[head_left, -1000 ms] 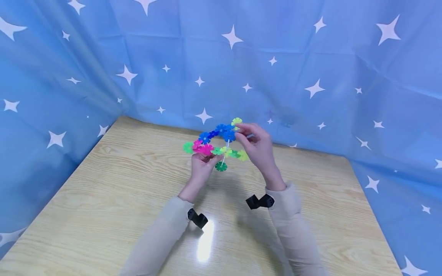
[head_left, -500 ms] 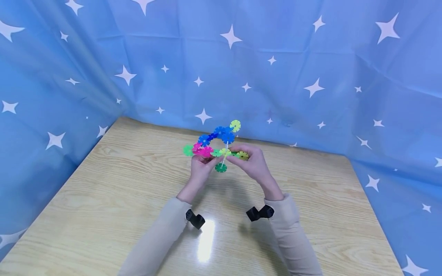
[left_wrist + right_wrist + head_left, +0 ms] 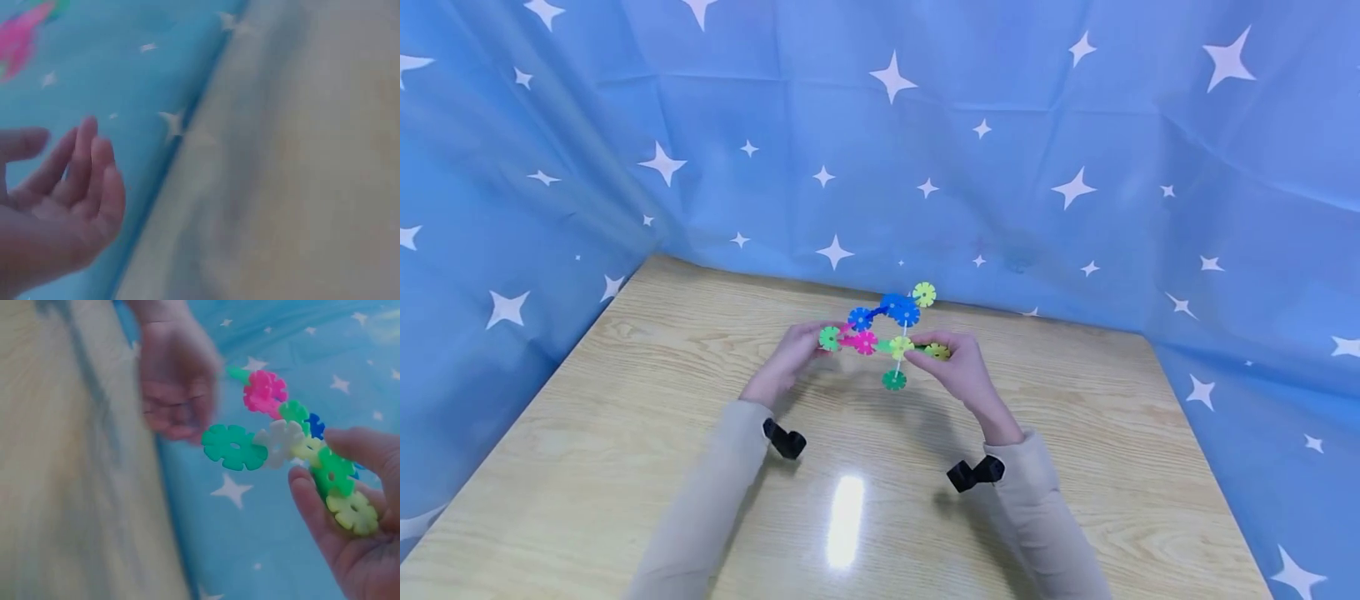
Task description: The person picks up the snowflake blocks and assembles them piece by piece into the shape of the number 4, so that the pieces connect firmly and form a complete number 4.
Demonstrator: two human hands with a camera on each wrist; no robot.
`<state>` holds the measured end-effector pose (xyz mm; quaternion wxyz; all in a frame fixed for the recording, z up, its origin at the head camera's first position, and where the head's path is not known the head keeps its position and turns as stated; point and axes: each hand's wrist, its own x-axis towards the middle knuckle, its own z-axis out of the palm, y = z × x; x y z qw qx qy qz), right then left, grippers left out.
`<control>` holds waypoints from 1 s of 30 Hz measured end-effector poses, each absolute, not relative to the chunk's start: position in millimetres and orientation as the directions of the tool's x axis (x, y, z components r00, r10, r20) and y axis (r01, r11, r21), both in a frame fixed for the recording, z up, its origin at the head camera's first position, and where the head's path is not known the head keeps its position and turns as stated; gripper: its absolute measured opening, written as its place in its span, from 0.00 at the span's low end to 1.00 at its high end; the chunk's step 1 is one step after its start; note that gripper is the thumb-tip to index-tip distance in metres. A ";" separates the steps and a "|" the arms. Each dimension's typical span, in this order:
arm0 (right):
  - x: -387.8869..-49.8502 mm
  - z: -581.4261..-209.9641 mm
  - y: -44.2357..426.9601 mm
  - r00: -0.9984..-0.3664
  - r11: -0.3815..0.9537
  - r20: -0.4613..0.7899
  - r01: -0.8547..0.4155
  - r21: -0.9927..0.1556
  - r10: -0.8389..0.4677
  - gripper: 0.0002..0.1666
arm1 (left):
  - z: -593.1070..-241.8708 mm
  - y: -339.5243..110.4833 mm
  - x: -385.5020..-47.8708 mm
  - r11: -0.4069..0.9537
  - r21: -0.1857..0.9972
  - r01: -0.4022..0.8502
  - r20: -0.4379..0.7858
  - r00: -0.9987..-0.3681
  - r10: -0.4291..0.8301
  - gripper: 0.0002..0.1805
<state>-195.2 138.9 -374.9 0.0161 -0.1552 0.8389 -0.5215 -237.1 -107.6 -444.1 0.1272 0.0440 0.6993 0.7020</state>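
A linked model of flower-shaped plastic building discs is held above the table. Its pink disc lies toward the left, a blue disc higher up, and a yellow-green disc at the top. A dark green disc sticks out at the bottom, joined to a white disc. My right hand pinches the model near its green and yellow discs between thumb and fingers. My left hand has loosely bent fingers and holds nothing; the right wrist view shows it beside the model, apart from it.
The wood-grain table runs back to a blue curtain with white stars, which also hangs along both sides. Black cameras sit on both wrists, and light glares off the tabletop near the front.
My right hand came down from the upper discs and took hold of the model's right side. My left hand let go and moved left. The model shifted slightly right and down.
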 end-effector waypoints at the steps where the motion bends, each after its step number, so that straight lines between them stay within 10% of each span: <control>1: -196.9 -381.8 141.7 -0.955 0.409 0.107 -0.218 -0.886 -0.277 0.15 | -440.2 -109.5 -241.5 -0.004 0.991 -0.137 -0.131 -0.956 0.264 0.20; 8: -204.5 -421.5 151.6 -0.957 0.381 0.068 -0.177 -0.907 -0.283 0.15 | -418.2 -96.9 -262.9 0.204 0.974 -0.095 -0.184 -0.856 0.482 0.24; 19: -213.7 -455.2 152.1 -0.951 0.281 -0.046 -0.044 -0.959 -0.305 0.16 | -447.2 -78.3 -276.9 0.244 0.953 -0.178 -0.257 -0.903 0.344 0.15; 30: -221.2 -473.6 151.5 -0.952 0.511 0.013 -0.176 -0.841 -0.306 0.12 | -463.5 -72.4 -276.0 0.383 0.910 -0.160 -0.275 -0.924 0.267 0.16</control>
